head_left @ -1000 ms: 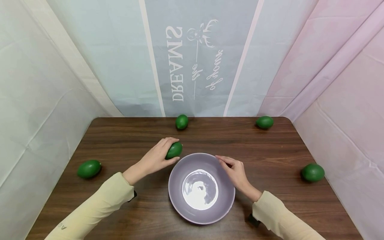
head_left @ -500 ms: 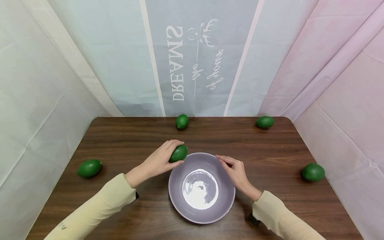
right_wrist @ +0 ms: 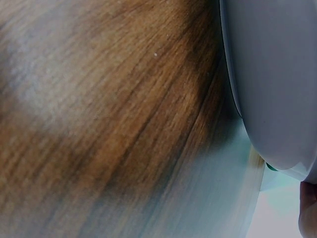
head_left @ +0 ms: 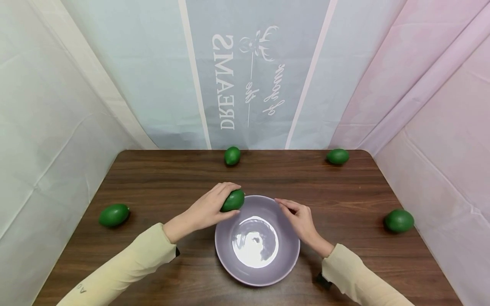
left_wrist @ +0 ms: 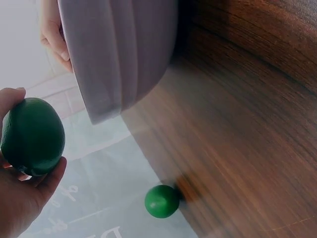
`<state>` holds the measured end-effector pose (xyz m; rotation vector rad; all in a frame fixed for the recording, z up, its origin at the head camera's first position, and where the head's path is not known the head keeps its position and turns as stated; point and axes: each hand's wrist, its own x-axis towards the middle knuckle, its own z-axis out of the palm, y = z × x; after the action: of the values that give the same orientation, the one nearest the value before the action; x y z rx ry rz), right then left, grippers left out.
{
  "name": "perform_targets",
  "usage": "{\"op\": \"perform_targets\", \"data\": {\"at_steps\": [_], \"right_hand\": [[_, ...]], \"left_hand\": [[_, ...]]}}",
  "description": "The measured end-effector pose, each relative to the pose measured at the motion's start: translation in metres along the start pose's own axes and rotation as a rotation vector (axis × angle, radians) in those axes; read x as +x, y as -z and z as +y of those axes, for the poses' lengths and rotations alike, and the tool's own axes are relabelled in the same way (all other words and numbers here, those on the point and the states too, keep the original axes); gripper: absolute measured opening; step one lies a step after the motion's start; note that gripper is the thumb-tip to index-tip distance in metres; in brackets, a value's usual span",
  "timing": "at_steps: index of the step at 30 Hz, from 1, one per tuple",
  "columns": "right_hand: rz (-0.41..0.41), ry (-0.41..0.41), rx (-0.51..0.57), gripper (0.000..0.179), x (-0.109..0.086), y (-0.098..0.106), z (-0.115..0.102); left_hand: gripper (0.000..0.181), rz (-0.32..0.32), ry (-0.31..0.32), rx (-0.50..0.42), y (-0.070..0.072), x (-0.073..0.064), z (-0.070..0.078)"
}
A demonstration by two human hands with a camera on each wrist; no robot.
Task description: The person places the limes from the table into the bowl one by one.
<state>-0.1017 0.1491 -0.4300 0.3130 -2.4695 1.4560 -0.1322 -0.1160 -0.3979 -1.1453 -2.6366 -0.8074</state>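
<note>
Left hand (head_left: 208, 209), gripping green lime (head_left: 232, 201), has shifted to above far-left edge of bowl (head_left: 237, 263); carry looks nearly done. Right hand (head_left: 301, 222) pinches bowl.

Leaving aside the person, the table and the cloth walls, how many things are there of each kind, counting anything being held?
Green fruits: 5 (1 in the left hand, 4 resting on the table)
Purple bowls: 1
Total: 6
</note>
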Motion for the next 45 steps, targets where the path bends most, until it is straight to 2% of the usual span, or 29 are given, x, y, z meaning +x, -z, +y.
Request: {"op": "perform_targets", "data": {"at_steps": [13, 29, 38, 41, 45], "right_hand": [[-0.002, -0.014, -0.005, 0.018, 0.000, 0.000, -0.001], [0.002, 0.000, -0.001, 0.017, 0.001, 0.000, -0.001], [0.006, -0.002, 0.000, 0.017, 0.001, 0.000, -0.001], [0.009, -0.002, -0.005, 0.018, 0.001, -0.003, 0.011], [0.009, -0.003, -0.004, 0.018, 0.001, -0.003, 0.010]], "left_hand": [[0.056, -0.066, -0.026, -0.004, -0.008, 0.001, 0.005], [0.055, -0.063, -0.096, 0.007, -0.023, 0.001, 0.006], [0.056, -0.101, -0.117, 0.021, -0.029, 0.001, 0.006], [0.055, -0.103, -0.128, 0.021, -0.031, 0.001, 0.006], [0.054, -0.115, -0.128, 0.019, -0.033, 0.000, 0.007]]}}
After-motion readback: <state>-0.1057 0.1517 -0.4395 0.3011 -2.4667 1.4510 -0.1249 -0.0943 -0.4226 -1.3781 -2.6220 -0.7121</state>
